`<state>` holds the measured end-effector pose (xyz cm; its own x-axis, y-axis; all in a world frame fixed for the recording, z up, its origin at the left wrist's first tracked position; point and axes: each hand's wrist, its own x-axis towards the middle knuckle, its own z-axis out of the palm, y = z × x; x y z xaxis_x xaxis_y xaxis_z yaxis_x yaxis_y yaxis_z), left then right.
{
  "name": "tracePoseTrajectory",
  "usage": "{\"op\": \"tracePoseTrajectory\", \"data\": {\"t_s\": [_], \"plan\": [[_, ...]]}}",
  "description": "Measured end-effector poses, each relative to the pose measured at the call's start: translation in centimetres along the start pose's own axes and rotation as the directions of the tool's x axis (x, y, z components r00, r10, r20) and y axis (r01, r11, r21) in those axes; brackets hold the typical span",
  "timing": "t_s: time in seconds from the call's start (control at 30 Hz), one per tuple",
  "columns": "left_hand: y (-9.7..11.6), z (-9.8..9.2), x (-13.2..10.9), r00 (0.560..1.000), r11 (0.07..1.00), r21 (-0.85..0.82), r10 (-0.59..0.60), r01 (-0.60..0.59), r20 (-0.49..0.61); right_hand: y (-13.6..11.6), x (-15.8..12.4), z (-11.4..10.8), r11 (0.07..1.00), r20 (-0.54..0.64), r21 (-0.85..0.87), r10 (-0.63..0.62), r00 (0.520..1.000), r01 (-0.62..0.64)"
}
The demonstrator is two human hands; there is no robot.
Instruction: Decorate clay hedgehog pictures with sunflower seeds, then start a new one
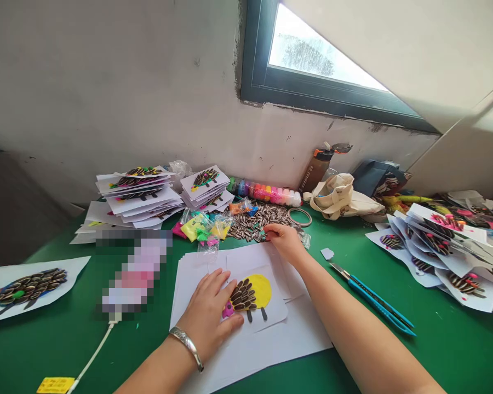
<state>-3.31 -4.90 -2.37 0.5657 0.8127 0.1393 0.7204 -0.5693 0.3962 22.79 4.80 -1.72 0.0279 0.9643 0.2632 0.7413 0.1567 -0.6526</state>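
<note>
My left hand (213, 306), a silver bangle at its wrist, lies with fingers spread on a white card (276, 317). That card bears a bird-like figure with a yellow clay body (263, 291), a magenta clay head partly under my fingers, and two dark legs. Overlapping rows of striped sunflower seeds cover the body's left part. Under the card is a stack of white paper (205, 377). My right hand (285, 243) reaches to the near edge of a sunflower seed pile (246, 221), thumb and fingers pinched together. Whatever sits between those fingertips is too small to make out.
Small bags of coloured clay (197, 225) lie left of the seeds, a tape roll (299, 217) right. A blue utility knife (373, 298) rests beside my right forearm. Finished card stacks (143, 200) stand back left and right (439, 246). Behind are a bottle (314, 171) and cloth bag (340, 200).
</note>
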Motion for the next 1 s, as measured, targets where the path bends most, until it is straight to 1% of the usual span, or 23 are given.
{"op": "tracePoseTrajectory", "data": {"t_s": [0.13,0.2,0.27,0.33,0.47,0.57,0.67,0.8,1.0], "plan": [[0.0,0.0,0.0,1.0,1.0,0.008,0.001,-0.001,0.016,-0.3,-0.3,-0.5,0.998,-0.064,0.069,0.006,0.998,-0.002],[0.0,0.0,0.0,1.0,1.0,0.01,0.004,-0.004,0.019,-0.8,-1.0,-0.6,0.993,-0.07,0.114,0.017,0.997,-0.009],[0.0,-0.1,0.0,1.0,1.0,0.008,0.006,-0.006,0.016,-1.5,-2.2,-0.7,0.986,-0.043,0.165,0.024,0.999,-0.017],[0.1,-0.2,0.0,1.0,1.0,0.002,0.009,-0.009,0.01,-2.3,-4.0,-0.6,0.978,0.007,0.207,0.018,1.0,-0.019],[0.3,-0.4,0.1,1.0,1.0,-0.009,0.011,-0.011,0.006,-3.8,-7.3,-0.2,0.972,0.07,0.232,0.005,0.998,-0.022],[0.4,-0.5,0.2,0.999,1.0,0.002,0.003,-0.003,0.034,-4.5,-8.4,0.2,0.981,0.09,0.192,-0.023,0.996,0.006],[0.3,-0.6,0.3,0.999,1.0,0.014,0.005,-0.006,0.05,-5.0,-8.5,0.7,0.99,0.089,0.104,-0.1,0.991,0.091],[0.1,-0.4,0.2,0.999,1.0,0.019,0.019,-0.02,0.033,-5.2,-8.6,1.3,0.982,0.075,0.037,-0.189,0.979,0.187],[0.0,-0.2,0.2,0.999,0.999,0.019,0.031,-0.031,0.011,-5.0,-8.7,1.7,0.973,0.104,-0.05,-0.218,0.97,0.224]]}}
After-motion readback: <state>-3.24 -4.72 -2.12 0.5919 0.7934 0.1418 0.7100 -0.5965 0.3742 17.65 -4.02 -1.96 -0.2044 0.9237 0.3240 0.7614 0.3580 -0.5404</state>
